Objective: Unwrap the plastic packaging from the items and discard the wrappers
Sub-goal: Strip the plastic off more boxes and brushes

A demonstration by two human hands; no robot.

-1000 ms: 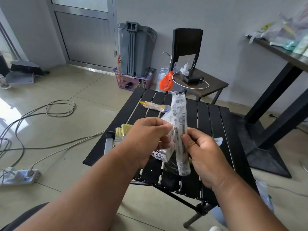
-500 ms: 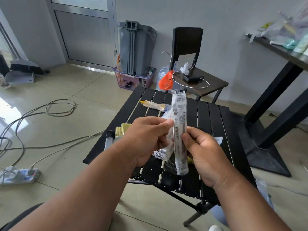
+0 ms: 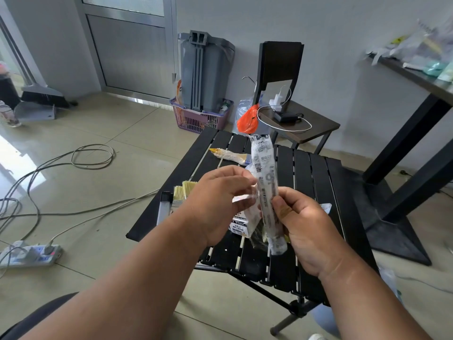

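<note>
Wrapped item (image 3: 266, 182) is upright above the black slat table (image 3: 316, 182), approx. same place as 1 s ago. Right hand (image 3: 304, 222) pinches its middle. Left hand (image 3: 218, 202) pinches the clear film (image 3: 245, 198), now pulled a bit more to the side vs. earlier, so unwrapping probably begins.

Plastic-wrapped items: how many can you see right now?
2. One long white plastic-wrapped item is held upright, pinched between the left hand and right hand. One wrapped yellow-tipped item lies on the black slatted table. Others may be hidden behind the hands.
</note>
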